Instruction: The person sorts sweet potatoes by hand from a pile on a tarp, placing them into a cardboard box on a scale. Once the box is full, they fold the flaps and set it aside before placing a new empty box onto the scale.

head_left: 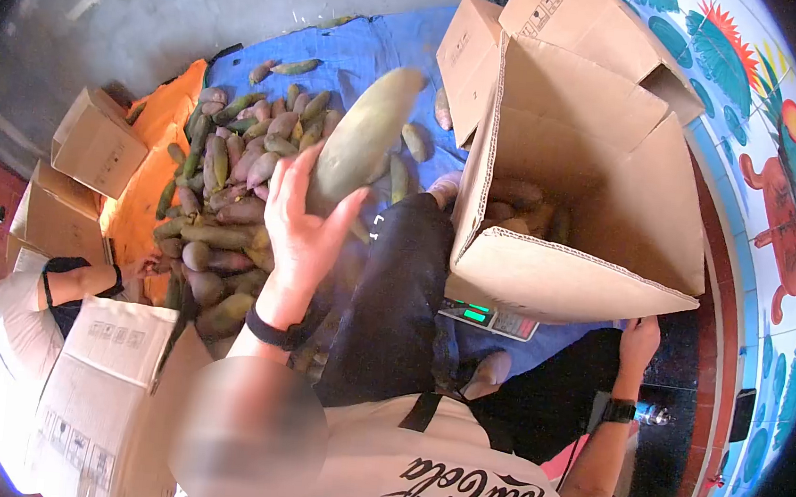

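My left hand, wearing a black wristband, holds up a large, pale green, elongated vegetable, slightly blurred, between thumb and fingers. Behind it, a heap of purple and green elongated vegetables lies on a blue sheet. My right hand, below a watch, grips the lower right corner of a large open cardboard box; its fingertips are partly hidden. Several vegetables lie in the shadow inside this box. A scale with green digits shows under the box's front edge.
More cardboard boxes stand at the upper right, at left and at lower left. Another person reaches toward the heap from the left, near an orange sheet. A painted tile wall curves along the right.
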Available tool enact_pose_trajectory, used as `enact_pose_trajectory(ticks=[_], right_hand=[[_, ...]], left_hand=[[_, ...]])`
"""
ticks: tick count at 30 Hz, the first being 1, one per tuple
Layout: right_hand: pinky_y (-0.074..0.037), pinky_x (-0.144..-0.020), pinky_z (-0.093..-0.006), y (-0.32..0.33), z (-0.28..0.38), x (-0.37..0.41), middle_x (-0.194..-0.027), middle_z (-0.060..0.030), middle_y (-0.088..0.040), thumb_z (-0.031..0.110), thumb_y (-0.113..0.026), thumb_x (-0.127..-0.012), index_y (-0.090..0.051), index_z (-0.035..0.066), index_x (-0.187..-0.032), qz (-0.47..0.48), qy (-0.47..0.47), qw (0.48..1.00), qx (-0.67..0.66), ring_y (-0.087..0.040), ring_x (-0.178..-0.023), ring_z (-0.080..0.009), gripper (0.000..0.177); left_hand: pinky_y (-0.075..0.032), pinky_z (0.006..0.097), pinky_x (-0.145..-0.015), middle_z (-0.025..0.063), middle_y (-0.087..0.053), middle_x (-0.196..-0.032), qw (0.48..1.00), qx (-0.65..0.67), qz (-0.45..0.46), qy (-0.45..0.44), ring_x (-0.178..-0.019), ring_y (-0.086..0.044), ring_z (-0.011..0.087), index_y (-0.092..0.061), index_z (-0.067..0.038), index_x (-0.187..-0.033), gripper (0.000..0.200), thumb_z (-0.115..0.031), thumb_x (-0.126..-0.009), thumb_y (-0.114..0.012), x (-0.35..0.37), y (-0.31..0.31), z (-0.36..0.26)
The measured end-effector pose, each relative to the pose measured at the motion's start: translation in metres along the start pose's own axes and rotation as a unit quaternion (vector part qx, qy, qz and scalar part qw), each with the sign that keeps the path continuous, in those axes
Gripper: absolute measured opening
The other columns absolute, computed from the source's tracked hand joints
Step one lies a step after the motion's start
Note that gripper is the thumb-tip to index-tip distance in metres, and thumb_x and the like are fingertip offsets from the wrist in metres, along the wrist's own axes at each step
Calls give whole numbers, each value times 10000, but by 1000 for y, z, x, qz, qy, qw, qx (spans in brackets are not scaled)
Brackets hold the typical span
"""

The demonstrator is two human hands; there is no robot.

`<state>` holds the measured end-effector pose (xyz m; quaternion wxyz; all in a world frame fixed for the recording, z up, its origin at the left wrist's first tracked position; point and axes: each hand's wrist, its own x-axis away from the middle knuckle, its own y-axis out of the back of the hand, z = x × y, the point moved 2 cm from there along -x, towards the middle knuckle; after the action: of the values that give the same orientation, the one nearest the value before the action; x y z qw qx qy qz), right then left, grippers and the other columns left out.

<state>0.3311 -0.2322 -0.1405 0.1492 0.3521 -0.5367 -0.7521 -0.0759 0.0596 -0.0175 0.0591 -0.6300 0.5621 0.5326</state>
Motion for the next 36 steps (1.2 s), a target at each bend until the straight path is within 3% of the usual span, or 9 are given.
enact_pose_trajectory(ticks=[3, 7, 8, 11, 19, 28, 30, 34, 36], right_hand=[[-439, -706, -433, 5, 4, 0, -905, -222, -568, 144, -492, -795, -564, -17, -924, -11, 9, 1000, -2, -546, -816, -383, 219], [-445, -677, -432, 9, 11, 1, -888, -215, -572, 146, -490, -798, -563, -12, -912, -25, 22, 999, -21, -550, -788, -384, 208], [-445, -677, -432, 8, 10, 1, -888, -215, -572, 146, -490, -798, -563, -12, -912, -25, 25, 999, -21, -550, -788, -384, 208], [-448, -666, -434, 7, 8, -1, -881, -216, -573, 147, -488, -803, -564, -1, -917, -21, 27, 999, -12, -551, -773, -386, 202], [-449, -687, -426, 11, 8, 2, -906, -210, -575, 144, -494, -807, -565, -2, -936, -19, 21, 1000, -10, -556, -807, -371, 208], [-448, -706, -413, 3, 3, 0, -903, -212, -575, 157, -497, -812, -581, -12, -919, -11, 22, 1000, 2, -554, -812, -368, 217], [-447, -699, -415, -1, -1, 0, -891, -211, -576, 159, -498, -812, -580, -14, -910, -22, 31, 999, 2, -555, -805, -368, 215], [-447, -677, -423, 6, 9, 0, -864, -207, -580, 160, -499, -809, -579, -18, -884, -1, -2, 1000, -1, -556, -780, -370, 209], [-440, -653, -432, 3, 6, -1, -837, -222, -573, 162, -490, -817, -572, -29, -865, -19, 29, 999, -5, -551, -757, -382, 213]], left_hand=[[-452, 347, -703, 137, -551, -930, 991, 105, -55, -59, -790, -545, 283, -533, -24, -1041, 541, -138, -560, -753, -29, 7, -44], [-413, 352, -692, 91, -551, -926, 979, 118, -44, -162, -807, -529, 248, -544, -74, -1052, 565, -201, -544, -756, -47, -10, -82], [-436, 337, -744, 111, -578, -938, 976, 120, -23, -178, -839, -550, 258, -562, -45, -1046, 542, -142, -552, -761, -51, -9, -95], [-437, 343, -725, 99, -577, -944, 975, 125, -23, -184, -832, -548, 266, -578, -73, -995, 433, -147, -596, -731, -49, -26, -106], [-422, 366, -757, 126, -567, -969, 987, 131, 5, -91, -884, -539, 288, -563, -32, -953, 306, -69, -662, -651, -19, -31, -52], [-448, 371, -695, 157, -581, -812, 974, -1, 132, 181, -768, -552, 328, -581, -7, -830, 142, -123, -751, -562, 84, -14, 124], [-448, 391, -699, 154, -591, -818, 953, -87, 181, 226, -773, -561, 335, -600, -35, -837, 174, -179, -754, -548, 127, -18, 168], [-446, 399, -729, 163, -601, -857, 901, -86, 284, 318, -814, -569, 332, -613, -57, -870, 247, -253, -736, -545, 203, -22, 220], [-442, 397, -762, 177, -600, -899, 832, -140, 381, 377, -861, -565, 327, -617, -66, -893, 292, -287, -712, -551, 232, -25, 230]])
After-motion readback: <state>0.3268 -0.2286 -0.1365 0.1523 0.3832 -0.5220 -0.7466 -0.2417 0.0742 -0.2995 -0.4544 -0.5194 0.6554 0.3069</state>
